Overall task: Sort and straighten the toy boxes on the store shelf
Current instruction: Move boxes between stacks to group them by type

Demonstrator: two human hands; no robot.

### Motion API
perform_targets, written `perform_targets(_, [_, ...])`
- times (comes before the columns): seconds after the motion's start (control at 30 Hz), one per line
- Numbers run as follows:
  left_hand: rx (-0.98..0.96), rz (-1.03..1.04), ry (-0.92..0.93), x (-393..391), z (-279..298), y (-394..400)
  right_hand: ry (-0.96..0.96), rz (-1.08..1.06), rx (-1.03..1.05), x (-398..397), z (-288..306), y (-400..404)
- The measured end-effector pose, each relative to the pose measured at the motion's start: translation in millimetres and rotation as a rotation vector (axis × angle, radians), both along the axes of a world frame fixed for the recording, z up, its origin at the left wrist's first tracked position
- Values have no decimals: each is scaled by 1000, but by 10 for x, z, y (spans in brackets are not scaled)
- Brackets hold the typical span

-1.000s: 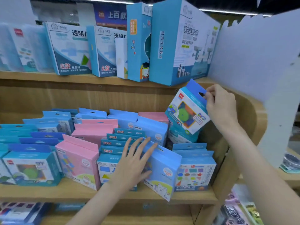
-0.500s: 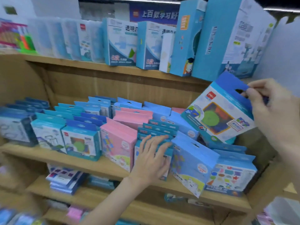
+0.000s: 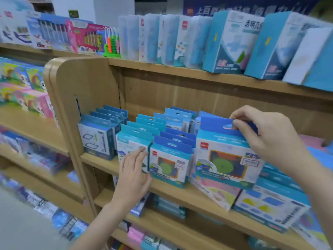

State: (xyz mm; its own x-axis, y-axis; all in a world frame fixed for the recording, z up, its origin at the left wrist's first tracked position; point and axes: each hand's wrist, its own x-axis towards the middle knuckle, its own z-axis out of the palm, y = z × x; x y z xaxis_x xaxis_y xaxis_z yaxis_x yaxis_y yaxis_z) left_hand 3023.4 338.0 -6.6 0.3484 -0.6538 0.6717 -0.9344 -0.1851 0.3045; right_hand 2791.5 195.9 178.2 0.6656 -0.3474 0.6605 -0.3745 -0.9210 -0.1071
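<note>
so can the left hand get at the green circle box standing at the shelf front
Probably yes. The left hand is open beside the green circle box, fingers near its left edge with nothing between them. The right hand holds a matching box up off to the right.

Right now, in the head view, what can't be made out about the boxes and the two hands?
- Held box: its hang tab is partly covered by the right hand.
- Box behind the left hand: its front print is hidden.
- Pink box: its top is hidden behind the held box.
- Upper shelf boxes: text is motion-blurred.
- Right-edge boxes: cut off by the frame.
</note>
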Motion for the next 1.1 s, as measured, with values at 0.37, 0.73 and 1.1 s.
perform_targets(0.37, [118,-285,-210,923,239,-214,250,-122,243,950,-446,482])
perform_targets(0.73, [180,-273,-305,919,20,-239,141,-331,-274,1338,-1427,320])
perform_targets(1.1, [38,-240,-302,927,13,-298,335,-419,-161,1356,-1431,357])
